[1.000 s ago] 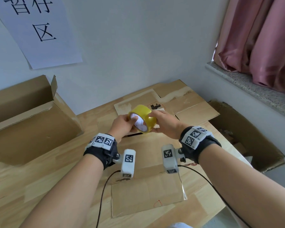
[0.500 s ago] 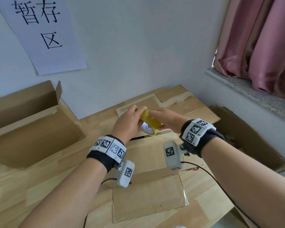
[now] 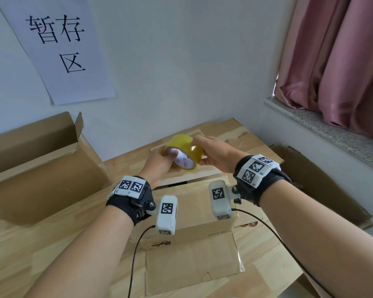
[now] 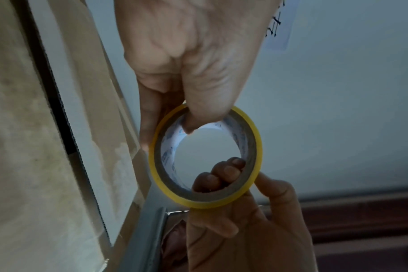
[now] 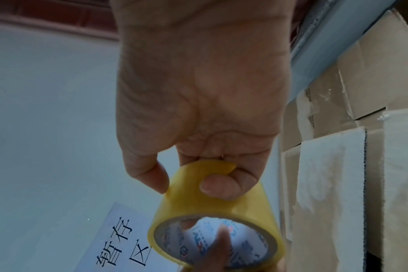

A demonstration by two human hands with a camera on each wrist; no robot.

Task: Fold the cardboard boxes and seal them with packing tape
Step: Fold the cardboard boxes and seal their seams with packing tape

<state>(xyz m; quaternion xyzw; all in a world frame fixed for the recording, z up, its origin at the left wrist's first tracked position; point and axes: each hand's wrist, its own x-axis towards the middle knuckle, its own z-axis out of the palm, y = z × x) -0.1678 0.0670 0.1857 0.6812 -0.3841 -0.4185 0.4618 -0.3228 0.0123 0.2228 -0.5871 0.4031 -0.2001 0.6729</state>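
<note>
Tape roll [image 3: 184, 152] sits in the air between your two hands, its open core facing back toward you and a little down. Your left hand [image 3: 159, 163] pinches its rim, thumb hooked inside the core; your right hand [image 3: 216, 153] curls over the yellow outer band, fingertips [image 5: 218, 185] pressed on it, probably hunting the loose end. Below your fingers lies the folded cardboard box [image 3: 194, 201]; nothing stands between. An open carton [image 3: 41, 168] sits well off beyond your left hand.
</note>
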